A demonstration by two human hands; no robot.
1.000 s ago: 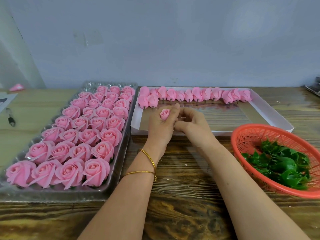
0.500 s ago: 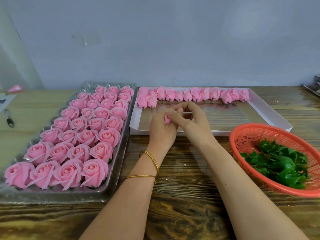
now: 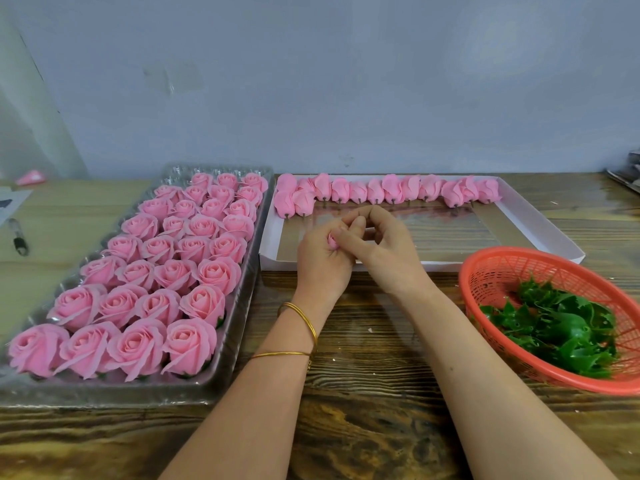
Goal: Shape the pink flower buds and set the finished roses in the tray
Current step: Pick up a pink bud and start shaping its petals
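My left hand [image 3: 320, 263] is closed around a small pink bud [image 3: 332, 241], of which only a sliver shows between the fingers. The fingertips of my right hand [image 3: 384, 247] press on that bud from the right. Both hands hover over the near edge of a white shallow box [image 3: 540, 223], where a row of unshaped pink buds [image 3: 391, 190] lies along the far side. To the left stands a clear plastic tray [image 3: 239, 327] filled with several rows of finished pink roses [image 3: 166, 261].
An orange mesh basket [image 3: 498, 268] holding green leaf pieces [image 3: 554, 327] sits at the right on the wooden table [image 3: 363, 427]. A black pen [image 3: 19, 237] and a small pink object [image 3: 31, 177] lie at the far left. The wall is close behind.
The bud stood exposed on my left fingertips a second ago. My right hand has since closed in over it, and both hands now cover most of the bud.
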